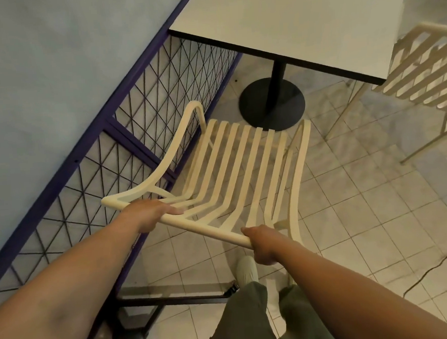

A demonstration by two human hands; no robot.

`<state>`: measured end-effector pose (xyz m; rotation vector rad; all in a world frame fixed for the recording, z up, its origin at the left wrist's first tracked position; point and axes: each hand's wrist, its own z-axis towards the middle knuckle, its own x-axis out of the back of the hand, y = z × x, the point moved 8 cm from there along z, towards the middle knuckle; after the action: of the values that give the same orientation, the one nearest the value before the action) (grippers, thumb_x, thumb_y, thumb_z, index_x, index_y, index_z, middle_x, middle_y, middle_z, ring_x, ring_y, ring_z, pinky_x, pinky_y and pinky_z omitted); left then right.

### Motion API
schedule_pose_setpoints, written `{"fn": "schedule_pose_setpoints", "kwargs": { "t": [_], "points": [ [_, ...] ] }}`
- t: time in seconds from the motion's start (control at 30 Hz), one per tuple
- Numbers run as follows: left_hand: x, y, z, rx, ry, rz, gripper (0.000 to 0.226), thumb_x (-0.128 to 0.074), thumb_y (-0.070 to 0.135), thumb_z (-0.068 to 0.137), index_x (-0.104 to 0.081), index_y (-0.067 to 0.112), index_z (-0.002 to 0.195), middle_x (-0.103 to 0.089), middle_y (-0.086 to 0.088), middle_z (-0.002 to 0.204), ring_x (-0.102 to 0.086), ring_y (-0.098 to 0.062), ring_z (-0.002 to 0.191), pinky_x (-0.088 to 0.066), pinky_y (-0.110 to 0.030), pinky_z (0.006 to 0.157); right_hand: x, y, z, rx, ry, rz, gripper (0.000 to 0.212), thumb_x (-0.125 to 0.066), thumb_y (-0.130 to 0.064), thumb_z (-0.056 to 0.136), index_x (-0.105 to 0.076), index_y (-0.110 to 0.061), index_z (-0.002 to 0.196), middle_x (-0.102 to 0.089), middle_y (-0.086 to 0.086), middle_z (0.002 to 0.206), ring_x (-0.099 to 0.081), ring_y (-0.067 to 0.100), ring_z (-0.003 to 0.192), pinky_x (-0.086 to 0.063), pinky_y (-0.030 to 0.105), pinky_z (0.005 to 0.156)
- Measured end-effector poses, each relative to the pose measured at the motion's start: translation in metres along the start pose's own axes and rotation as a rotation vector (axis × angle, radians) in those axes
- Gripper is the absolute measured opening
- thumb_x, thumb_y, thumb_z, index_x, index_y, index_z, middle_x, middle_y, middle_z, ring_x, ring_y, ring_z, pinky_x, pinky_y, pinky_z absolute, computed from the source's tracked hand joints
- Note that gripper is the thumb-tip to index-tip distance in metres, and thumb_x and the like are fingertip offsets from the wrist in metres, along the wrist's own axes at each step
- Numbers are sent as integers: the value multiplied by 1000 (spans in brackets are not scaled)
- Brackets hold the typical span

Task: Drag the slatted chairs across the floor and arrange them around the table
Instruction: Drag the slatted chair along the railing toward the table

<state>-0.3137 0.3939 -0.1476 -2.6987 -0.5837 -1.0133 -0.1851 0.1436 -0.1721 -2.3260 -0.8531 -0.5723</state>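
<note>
Head: chair (207, 229) beside mesh fence (159, 76), table base (272, 103) ahead.

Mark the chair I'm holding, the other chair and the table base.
held chair (210, 231): head view, middle of its top back rail.
other chair (433, 30): head view, upper rail of its slatted back.
table base (260, 109): head view, black round disc on the floor.
</note>
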Motion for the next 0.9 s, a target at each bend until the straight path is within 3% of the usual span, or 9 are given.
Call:
{"fn": "schedule_pose_setpoints", "kwargs": {
  "t": [0.3, 0.5, 0.9],
  "points": [
    [1, -9, -4, 13, 6, 0, 87, -51, -1, 93, -33, 71, 139, -59, 6, 127, -55, -18, 90, -48, -35, 75, -2, -10, 3, 5, -10, 32, 52, -70, -10, 82, -53, -22, 131, -61, 7, 119, -60, 25, 104, -52, 38, 90],
    [-2, -10, -3, 1, 0, 5, 83, -50, 5, 93, -31, 72, 139, -59, 9, 127, -58, -17, 99, -53, -37, 82, -1, -14, 1, 23, -33, 112, 48, -69, -19, 83, -54, -21, 129, -63, 7, 119, -59, 25, 104, -51, 39, 91],
    [0, -10, -4, 13, 29, 31, 86, -47, -1, 95, -32, 68, 143, -58, 5, 132, -57, -20, 100, -44, -35, 79, -4, -14, 5, 11, -16, 49, 52, -69, -7, 83, -54, -22, 130, -62, 7, 118, -60, 24, 102, -51, 37, 89]
  ]
}}
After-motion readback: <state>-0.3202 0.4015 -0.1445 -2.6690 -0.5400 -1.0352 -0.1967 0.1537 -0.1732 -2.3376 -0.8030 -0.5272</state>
